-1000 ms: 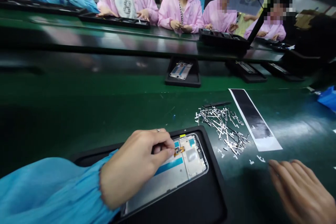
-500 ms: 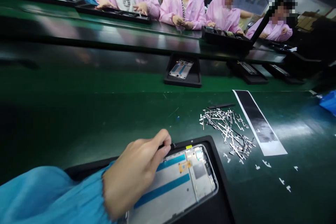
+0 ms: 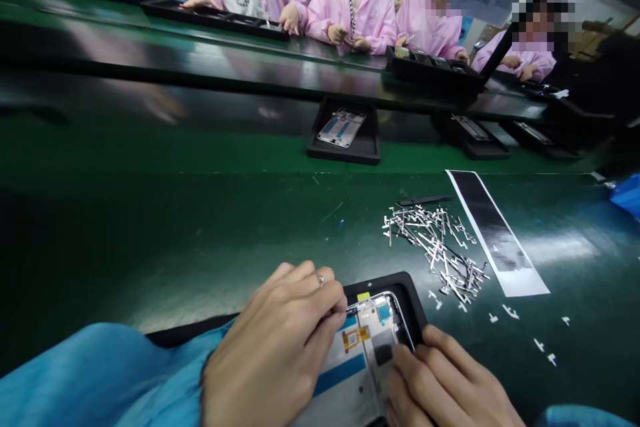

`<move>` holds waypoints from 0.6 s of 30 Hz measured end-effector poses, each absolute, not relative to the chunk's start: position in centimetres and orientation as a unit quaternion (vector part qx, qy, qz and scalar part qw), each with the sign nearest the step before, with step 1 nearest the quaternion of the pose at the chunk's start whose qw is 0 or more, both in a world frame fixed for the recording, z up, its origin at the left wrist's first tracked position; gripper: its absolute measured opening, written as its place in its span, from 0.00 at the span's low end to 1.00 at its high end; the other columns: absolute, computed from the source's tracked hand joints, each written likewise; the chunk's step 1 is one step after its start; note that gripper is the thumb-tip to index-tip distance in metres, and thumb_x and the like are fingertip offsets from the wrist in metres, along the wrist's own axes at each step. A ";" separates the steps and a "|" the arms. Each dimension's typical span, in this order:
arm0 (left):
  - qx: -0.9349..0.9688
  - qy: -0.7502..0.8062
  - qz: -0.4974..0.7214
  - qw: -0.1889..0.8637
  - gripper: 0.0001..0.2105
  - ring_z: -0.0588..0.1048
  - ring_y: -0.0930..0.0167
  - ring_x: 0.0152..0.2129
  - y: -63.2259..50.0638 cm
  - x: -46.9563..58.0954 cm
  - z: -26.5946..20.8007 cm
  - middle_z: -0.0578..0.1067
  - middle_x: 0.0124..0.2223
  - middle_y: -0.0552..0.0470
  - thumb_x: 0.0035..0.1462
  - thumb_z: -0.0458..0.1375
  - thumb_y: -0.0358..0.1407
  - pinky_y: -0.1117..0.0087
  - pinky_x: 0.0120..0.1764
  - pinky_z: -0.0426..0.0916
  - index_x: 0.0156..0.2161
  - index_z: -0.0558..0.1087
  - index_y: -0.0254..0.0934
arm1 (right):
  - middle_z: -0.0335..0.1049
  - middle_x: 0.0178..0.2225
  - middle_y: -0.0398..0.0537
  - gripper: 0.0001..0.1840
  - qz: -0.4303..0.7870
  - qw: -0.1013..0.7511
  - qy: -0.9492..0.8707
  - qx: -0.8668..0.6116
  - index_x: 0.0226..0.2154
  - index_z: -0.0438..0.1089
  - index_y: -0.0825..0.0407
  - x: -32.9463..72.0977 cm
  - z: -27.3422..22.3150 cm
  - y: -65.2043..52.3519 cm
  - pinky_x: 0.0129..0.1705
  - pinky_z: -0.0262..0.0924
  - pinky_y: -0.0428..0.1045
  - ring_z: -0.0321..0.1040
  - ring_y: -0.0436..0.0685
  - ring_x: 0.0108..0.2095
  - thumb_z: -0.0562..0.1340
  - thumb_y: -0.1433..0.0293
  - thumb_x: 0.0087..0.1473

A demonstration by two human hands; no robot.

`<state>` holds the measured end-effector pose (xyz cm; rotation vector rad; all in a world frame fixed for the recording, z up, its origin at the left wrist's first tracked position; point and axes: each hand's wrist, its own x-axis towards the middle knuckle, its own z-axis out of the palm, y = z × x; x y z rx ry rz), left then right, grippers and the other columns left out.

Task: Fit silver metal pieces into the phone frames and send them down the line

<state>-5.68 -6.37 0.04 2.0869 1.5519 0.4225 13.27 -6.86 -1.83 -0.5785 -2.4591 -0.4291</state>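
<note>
A silver phone frame (image 3: pixel 345 397) with blue strips and an orange flex cable (image 3: pixel 355 339) lies in a black foam tray (image 3: pixel 410 287) close to me. My left hand (image 3: pixel 273 347), wearing a ring, reaches over the frame's far long edge. Its thumb and fingers are pinched together there, and whatever is between them is hidden. My right hand (image 3: pixel 440 380) bends over the frame's right end, fingers closed and tips on or just above a dark square patch. I cannot make out what those fingertips hold. A yellow tab (image 3: pixel 363 296) shows at the frame's far edge.
Beyond the tray lies a heap of thin metallic strips (image 3: pixel 440 247), with a dark stick (image 3: pixel 425 201) behind it. A black-and-white sheet (image 3: pixel 493 227) and small white scraps (image 3: pixel 510 311) lie rightward. Another tray (image 3: pixel 345 155) holds a phone frame. People in pink and blue work opposite.
My right hand has come in from the lower right onto the frame's right end. My left hand has shifted slightly right, and the small dark piece at its fingertips is now hidden.
</note>
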 end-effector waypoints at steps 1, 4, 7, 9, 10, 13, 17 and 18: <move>0.769 0.568 0.156 0.248 0.11 0.64 0.70 0.26 -6.3 -5.6 0.0 0.67 0.28 0.55 0.55 0.43 0.34 0.68 0.30 0.57 0.26 0.65 0.39 | 0.69 0.23 0.44 0.16 -0.162 0.297 -0.915 -0.218 0.23 0.63 0.54 12.8 -1.7 -6.5 0.33 0.61 0.47 0.63 0.48 0.21 0.46 0.83 0.52; 0.766 0.571 0.174 0.240 0.13 0.64 0.70 0.23 -6.1 -5.4 0.3 0.67 0.25 0.54 0.54 0.42 0.33 0.68 0.29 0.57 0.24 0.65 0.38 | 0.71 0.24 0.47 0.16 -0.174 0.307 -0.911 -0.214 0.23 0.63 0.56 11.9 -1.5 -6.0 0.31 0.61 0.47 0.65 0.49 0.21 0.45 0.85 0.50; 0.763 0.568 0.204 0.233 0.13 0.64 0.70 0.21 -5.9 -4.9 0.6 0.67 0.23 0.54 0.53 0.42 0.31 0.69 0.27 0.57 0.22 0.65 0.37 | 0.71 0.24 0.48 0.17 -0.184 0.310 -0.908 -0.215 0.22 0.63 0.56 11.8 -2.0 -6.0 0.30 0.61 0.48 0.65 0.49 0.20 0.45 0.85 0.51; 0.768 0.559 0.219 0.223 0.13 0.64 0.70 0.21 -5.7 -4.5 0.6 0.67 0.23 0.53 0.53 0.43 0.31 0.69 0.27 0.57 0.22 0.65 0.36 | 0.71 0.24 0.48 0.17 -0.186 0.322 -0.901 -0.222 0.22 0.62 0.56 11.9 -2.5 -6.0 0.30 0.61 0.48 0.65 0.49 0.20 0.45 0.83 0.52; 0.771 0.556 0.221 0.217 0.13 0.64 0.70 0.22 -5.7 -4.3 0.5 0.67 0.23 0.53 0.53 0.42 0.30 0.68 0.27 0.57 0.22 0.65 0.36 | 0.71 0.24 0.47 0.16 -0.187 0.326 -0.899 -0.226 0.22 0.62 0.55 12.1 -2.7 -6.0 0.30 0.61 0.48 0.65 0.49 0.20 0.46 0.83 0.53; 0.780 0.552 0.215 0.202 0.14 0.64 0.70 0.22 -5.6 -4.0 0.2 0.67 0.23 0.52 0.54 0.42 0.30 0.67 0.27 0.57 0.21 0.64 0.35 | 0.72 0.26 0.47 0.15 -0.189 0.315 -0.899 -0.237 0.22 0.62 0.55 12.3 -3.0 -5.9 0.30 0.60 0.48 0.66 0.50 0.20 0.47 0.82 0.53; 0.790 0.547 0.206 0.183 0.12 0.63 0.70 0.22 -5.7 -4.2 -0.3 0.66 0.23 0.52 0.54 0.43 0.29 0.67 0.28 0.57 0.22 0.64 0.35 | 0.72 0.24 0.43 0.16 -0.204 0.335 -0.887 -0.245 0.20 0.60 0.54 12.0 -2.6 -5.8 0.27 0.59 0.47 0.64 0.48 0.18 0.47 0.82 0.53; 0.794 0.543 0.206 0.179 0.12 0.63 0.70 0.22 -5.7 -4.2 -0.4 0.66 0.24 0.53 0.54 0.43 0.29 0.67 0.29 0.57 0.23 0.64 0.35 | 0.72 0.24 0.43 0.17 -0.205 0.339 -0.884 -0.248 0.19 0.60 0.54 11.9 -2.5 -5.8 0.27 0.58 0.47 0.63 0.48 0.17 0.46 0.82 0.53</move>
